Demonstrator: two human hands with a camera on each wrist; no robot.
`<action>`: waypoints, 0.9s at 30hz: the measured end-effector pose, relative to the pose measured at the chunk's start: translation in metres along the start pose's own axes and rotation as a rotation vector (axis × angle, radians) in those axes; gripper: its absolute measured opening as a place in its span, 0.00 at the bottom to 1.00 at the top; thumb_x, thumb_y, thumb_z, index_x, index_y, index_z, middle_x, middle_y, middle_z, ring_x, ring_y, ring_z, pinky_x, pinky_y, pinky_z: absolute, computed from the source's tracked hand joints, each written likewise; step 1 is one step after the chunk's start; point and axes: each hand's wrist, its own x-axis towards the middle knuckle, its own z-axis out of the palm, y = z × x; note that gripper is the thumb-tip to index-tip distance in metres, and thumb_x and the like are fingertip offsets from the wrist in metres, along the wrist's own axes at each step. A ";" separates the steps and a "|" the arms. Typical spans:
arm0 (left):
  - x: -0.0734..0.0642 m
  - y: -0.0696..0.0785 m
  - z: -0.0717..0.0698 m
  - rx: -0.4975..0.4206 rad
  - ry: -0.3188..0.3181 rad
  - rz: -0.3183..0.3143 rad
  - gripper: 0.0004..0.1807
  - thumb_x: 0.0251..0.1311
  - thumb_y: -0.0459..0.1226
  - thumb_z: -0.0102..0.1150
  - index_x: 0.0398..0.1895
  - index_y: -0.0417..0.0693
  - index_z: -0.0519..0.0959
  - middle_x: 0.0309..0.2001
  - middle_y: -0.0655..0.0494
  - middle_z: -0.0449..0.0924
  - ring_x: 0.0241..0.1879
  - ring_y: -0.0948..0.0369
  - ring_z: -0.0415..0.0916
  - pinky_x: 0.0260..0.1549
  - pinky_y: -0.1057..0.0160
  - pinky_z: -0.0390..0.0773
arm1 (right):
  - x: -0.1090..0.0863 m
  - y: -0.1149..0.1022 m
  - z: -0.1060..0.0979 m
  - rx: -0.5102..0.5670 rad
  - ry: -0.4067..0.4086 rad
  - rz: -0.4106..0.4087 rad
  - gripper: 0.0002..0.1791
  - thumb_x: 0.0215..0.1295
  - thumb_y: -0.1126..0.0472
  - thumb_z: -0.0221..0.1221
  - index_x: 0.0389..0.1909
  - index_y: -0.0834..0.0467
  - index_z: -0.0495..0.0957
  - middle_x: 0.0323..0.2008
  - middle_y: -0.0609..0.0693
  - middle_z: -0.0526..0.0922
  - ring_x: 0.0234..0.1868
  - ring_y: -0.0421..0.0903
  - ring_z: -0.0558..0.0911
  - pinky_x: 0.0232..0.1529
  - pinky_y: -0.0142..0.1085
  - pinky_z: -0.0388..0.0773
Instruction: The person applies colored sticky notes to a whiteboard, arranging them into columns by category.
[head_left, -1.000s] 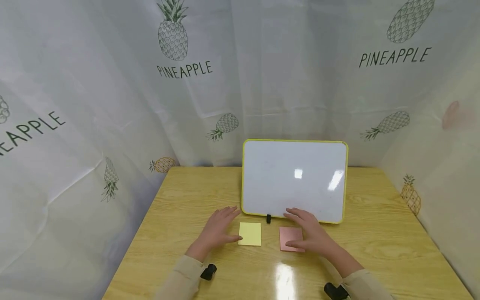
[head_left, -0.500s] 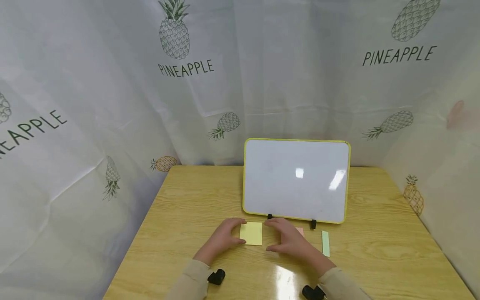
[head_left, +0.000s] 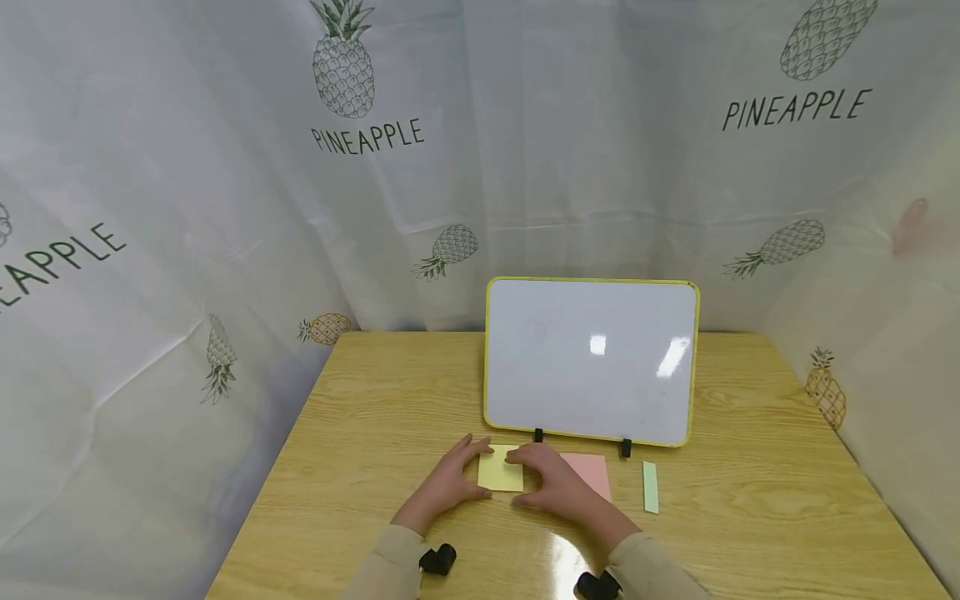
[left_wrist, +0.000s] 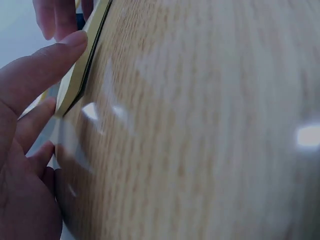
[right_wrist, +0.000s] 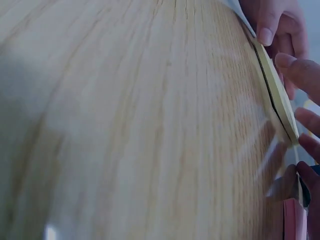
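In the head view a yellow sticky note pad (head_left: 499,477) lies on the table between my two hands. My left hand (head_left: 447,483) holds its left side, thumb at the near edge and fingers by the far edge. The left wrist view shows that thumb (left_wrist: 67,45) against the pad's edge. My right hand (head_left: 551,483) curves loosely around the pad's right side, fingertips over the far right part. Its thumb (right_wrist: 300,72) is close to the pad in the right wrist view; whether it touches, I cannot tell. A pink sticky note pad (head_left: 592,471) is partly hidden by the right hand.
A narrow light-green strip (head_left: 650,487) lies right of the pink pad. Behind stands a yellow-framed whiteboard (head_left: 588,367) on small black feet (head_left: 626,448). A pineapple-print curtain (head_left: 555,167) surrounds the wooden table (head_left: 405,392) at the back and sides.
My right hand has moved left from over the pink pad to the yellow pad, uncovering the green strip and most of the pink pad. My left hand has closed in on the yellow pad.
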 end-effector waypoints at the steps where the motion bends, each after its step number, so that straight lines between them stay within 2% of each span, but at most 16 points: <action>1: 0.000 -0.001 0.001 -0.005 -0.001 -0.001 0.36 0.50 0.42 0.75 0.64 0.53 0.72 0.73 0.56 0.59 0.74 0.45 0.45 0.62 0.38 0.59 | 0.000 0.000 0.001 0.003 -0.001 0.009 0.34 0.51 0.52 0.74 0.58 0.59 0.77 0.58 0.51 0.77 0.61 0.56 0.70 0.61 0.55 0.66; 10: 0.000 -0.006 0.000 -0.028 0.000 0.023 0.35 0.51 0.42 0.74 0.64 0.52 0.72 0.72 0.56 0.60 0.74 0.44 0.44 0.62 0.36 0.57 | 0.000 0.001 0.008 0.010 0.018 0.038 0.33 0.50 0.50 0.74 0.57 0.57 0.78 0.57 0.48 0.77 0.60 0.52 0.70 0.60 0.54 0.66; 20: -0.003 -0.005 -0.004 -0.105 -0.019 0.006 0.33 0.53 0.43 0.72 0.64 0.53 0.73 0.72 0.57 0.60 0.74 0.45 0.43 0.63 0.35 0.54 | -0.002 0.003 0.011 0.070 0.053 0.060 0.31 0.50 0.49 0.74 0.55 0.56 0.80 0.56 0.47 0.77 0.60 0.51 0.71 0.61 0.54 0.66; 24: -0.003 -0.005 -0.005 -0.125 -0.012 0.015 0.32 0.55 0.43 0.71 0.64 0.52 0.73 0.72 0.56 0.61 0.74 0.45 0.43 0.63 0.34 0.54 | -0.003 0.006 0.013 0.103 0.092 0.074 0.27 0.50 0.50 0.73 0.51 0.54 0.82 0.55 0.44 0.78 0.60 0.51 0.73 0.61 0.54 0.66; 27: -0.002 -0.005 -0.005 -0.129 -0.009 0.010 0.32 0.55 0.43 0.71 0.64 0.53 0.73 0.71 0.56 0.61 0.74 0.46 0.43 0.63 0.35 0.53 | -0.003 0.009 0.014 0.122 0.118 0.075 0.20 0.53 0.51 0.72 0.46 0.52 0.84 0.54 0.44 0.80 0.59 0.50 0.74 0.60 0.54 0.67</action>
